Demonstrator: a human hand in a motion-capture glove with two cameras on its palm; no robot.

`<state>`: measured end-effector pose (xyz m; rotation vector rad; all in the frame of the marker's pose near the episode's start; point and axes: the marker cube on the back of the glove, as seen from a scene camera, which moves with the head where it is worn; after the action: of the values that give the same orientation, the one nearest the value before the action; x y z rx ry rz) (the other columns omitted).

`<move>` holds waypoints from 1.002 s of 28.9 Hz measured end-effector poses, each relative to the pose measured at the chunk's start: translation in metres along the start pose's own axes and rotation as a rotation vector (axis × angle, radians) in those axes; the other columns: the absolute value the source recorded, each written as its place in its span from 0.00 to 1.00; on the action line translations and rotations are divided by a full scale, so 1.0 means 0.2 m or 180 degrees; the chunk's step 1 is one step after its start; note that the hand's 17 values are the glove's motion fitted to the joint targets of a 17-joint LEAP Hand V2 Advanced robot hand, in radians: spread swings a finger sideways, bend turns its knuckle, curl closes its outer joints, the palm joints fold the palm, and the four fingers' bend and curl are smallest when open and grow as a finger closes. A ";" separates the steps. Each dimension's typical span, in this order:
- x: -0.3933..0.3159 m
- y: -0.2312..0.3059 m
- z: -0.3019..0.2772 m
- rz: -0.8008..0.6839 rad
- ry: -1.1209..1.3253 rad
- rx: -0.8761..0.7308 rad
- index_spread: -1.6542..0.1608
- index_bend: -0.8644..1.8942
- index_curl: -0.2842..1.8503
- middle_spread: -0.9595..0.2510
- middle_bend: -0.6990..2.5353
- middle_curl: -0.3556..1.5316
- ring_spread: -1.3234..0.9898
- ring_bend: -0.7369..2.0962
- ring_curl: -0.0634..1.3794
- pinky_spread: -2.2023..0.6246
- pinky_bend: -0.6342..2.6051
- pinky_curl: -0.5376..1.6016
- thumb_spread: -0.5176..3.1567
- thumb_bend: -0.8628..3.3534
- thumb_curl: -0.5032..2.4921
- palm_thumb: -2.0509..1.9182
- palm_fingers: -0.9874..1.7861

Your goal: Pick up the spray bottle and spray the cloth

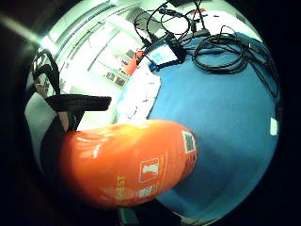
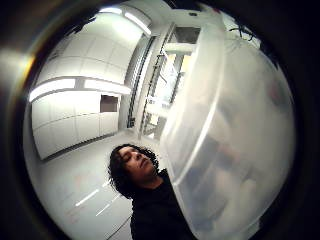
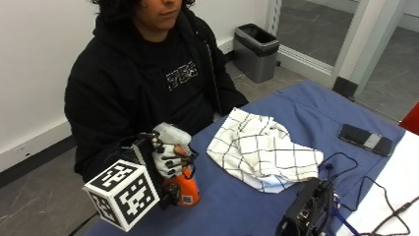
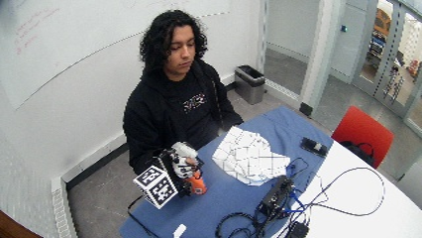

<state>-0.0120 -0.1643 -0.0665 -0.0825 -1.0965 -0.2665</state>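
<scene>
An orange spray bottle [image 3: 186, 191] with a white spray head [image 3: 171, 133] stands upright near the edge of the blue table [image 3: 262, 206] on the person's side. My gloved right hand [image 3: 171, 158] grips its neck, fingers curled round it below the head. The bottle's orange body [image 1: 127, 162] fills much of the little finger side palm view, and its pale head [image 2: 235, 145] fills the thumb side view. A white cloth with a dark grid [image 3: 262, 147] lies crumpled on the table to the right of the bottle, apart from it. In the wide view the bottle [image 4: 196, 184] and cloth [image 4: 249, 155] sit the same way.
A black device [image 3: 306, 209] with several cables stands at the table's front right. A phone [image 3: 365, 139] lies near the far right. A red chair [image 4: 361, 133] stands beyond the table, and a bin [image 3: 256, 51] sits on the floor behind.
</scene>
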 end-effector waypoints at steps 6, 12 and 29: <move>-0.05 0.10 -0.13 0.0144 0.0052 -0.0268 0.76 0.45 0.35 0.65 0.42 0.48 0.49 0.52 0.39 0.69 0.34 0.46 0.27 0.21 0.37 0.77 0.84; -0.09 0.05 -0.10 0.0356 0.0049 -0.0608 0.76 0.45 0.37 0.65 0.42 0.49 0.49 0.53 0.40 0.69 0.35 0.46 0.26 0.21 0.39 0.78 0.84; -0.21 -0.17 0.45 0.2246 0.0721 -0.3199 0.76 0.45 0.40 0.66 0.43 0.51 0.49 0.53 0.41 0.69 0.35 0.47 0.24 0.20 0.41 0.78 0.82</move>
<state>-0.1165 -0.1727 -0.0646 -1.2766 -0.5647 -0.1569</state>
